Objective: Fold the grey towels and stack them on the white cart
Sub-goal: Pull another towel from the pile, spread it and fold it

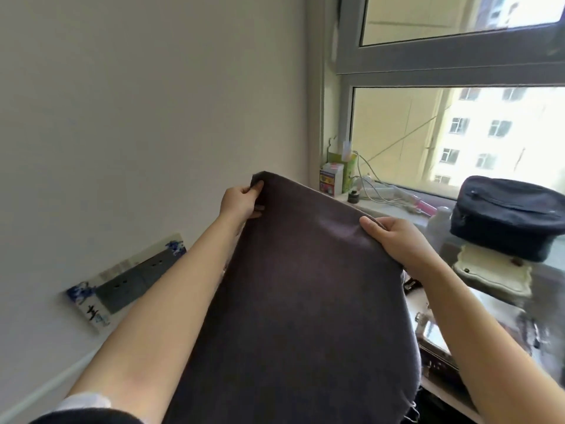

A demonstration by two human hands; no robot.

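Up before the window, both hands' grip, left hand (243, 203) and right hand (397, 240), pinches the grey towel's (305, 301) top corners; folding it in half comes next.

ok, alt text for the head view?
Both hands hold a grey towel up by its top corners, left hand and right hand pinching it, towel hanging toward the camera. Behind: white wall, window, cluttered sill, dark bag.

Bright daylight comes in through the window (458, 133) at upper right, where the view outside is washed out. The wall (137, 102) is evenly lit and soft grey. Wide-angle distortion bends the edges, and the lower right is smeared with blur.
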